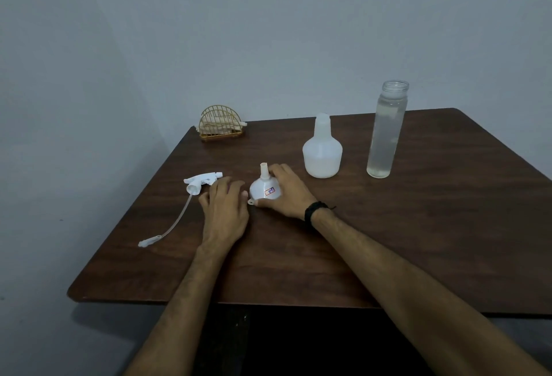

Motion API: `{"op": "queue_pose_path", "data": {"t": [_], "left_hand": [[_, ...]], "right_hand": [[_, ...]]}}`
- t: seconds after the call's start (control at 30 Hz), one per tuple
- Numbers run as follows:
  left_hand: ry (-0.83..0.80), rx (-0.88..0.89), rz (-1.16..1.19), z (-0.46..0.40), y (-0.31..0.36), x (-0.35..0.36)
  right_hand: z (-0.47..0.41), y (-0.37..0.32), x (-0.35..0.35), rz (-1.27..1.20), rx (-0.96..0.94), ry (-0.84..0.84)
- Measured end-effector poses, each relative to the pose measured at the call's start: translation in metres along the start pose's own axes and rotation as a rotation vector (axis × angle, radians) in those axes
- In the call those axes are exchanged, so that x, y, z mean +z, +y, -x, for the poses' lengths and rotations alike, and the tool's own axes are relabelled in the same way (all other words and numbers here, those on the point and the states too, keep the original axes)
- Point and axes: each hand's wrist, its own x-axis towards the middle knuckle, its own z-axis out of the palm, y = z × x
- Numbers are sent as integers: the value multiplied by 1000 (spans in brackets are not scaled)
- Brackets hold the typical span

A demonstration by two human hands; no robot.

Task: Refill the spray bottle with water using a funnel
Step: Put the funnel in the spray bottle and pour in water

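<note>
Two hands: both on the table (418, 226), near its front.
Funnel: (265, 187) upside down, spout up, between my hands.
Spray bottle: (322, 148) open-necked, upright, just beyond the funnel.
Risk: the funnel could slip as I flip it; an off-centre spout would tip the light bottle.
Right hand: (286, 193) fingers curled loosely around the funnel, touching it.
Left hand: (225, 208) flat, spread, holding nothing, beside the spray head (200, 182).
Water: tall glass bottle (386, 131), uncapped, right of the spray bottle.

Single head-worn wide-angle view, looking forward and down from the near edge of the dark brown wooden table (418, 226), both forearms reaching in close below, pale wall (268, 32) behind
</note>
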Motion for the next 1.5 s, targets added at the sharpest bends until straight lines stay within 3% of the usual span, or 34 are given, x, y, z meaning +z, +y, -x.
{"op": "queue_pose_path", "data": {"t": [0.1, 0.17, 0.23, 0.3, 0.37, 0.6, 0.8, 0.93, 1.1, 1.2, 1.3, 1.37, 1.5], "left_hand": [[42, -13, 198, 2, 17, -8], [29, -69, 419, 2, 32, -11], [-96, -130, 659, -2, 46, -14], [-252, -57, 699, -6, 56, -16], [-312, 70, 606, -9, 64, -12], [-73, 71, 640, -19, 81, -3], [0, -103, 908, -33, 96, -7], [-99, -360, 1438, -40, 108, 0], [-208, -362, 1515, -40, 121, 1], [-209, -344, 1484, -47, 125, 1], [-132, -328, 1441, -61, 128, -6], [-91, -311, 1421, -75, 129, -10], [-10, -264, 1318, -107, 137, -18]], "right_hand": [[10, 2, -9, -211, 93, 88], [15, 1, -20, -547, 211, 134], [20, 1, -34, -920, 301, 135], [27, 1, -45, -1177, 320, 120], [32, 2, -49, -1232, 319, 88], [37, 2, -57, -997, 264, 58], [35, 5, -60, -919, 205, 160], [33, 6, -63, -954, 204, 164], [35, 4, -71, -945, 163, 274], [35, 3, -75, -849, 111, 425], [29, 10, -77, -574, 139, 812], [26, 20, -84, -391, 141, 938], [20, 52, -95, -124, 183, 538]]}}
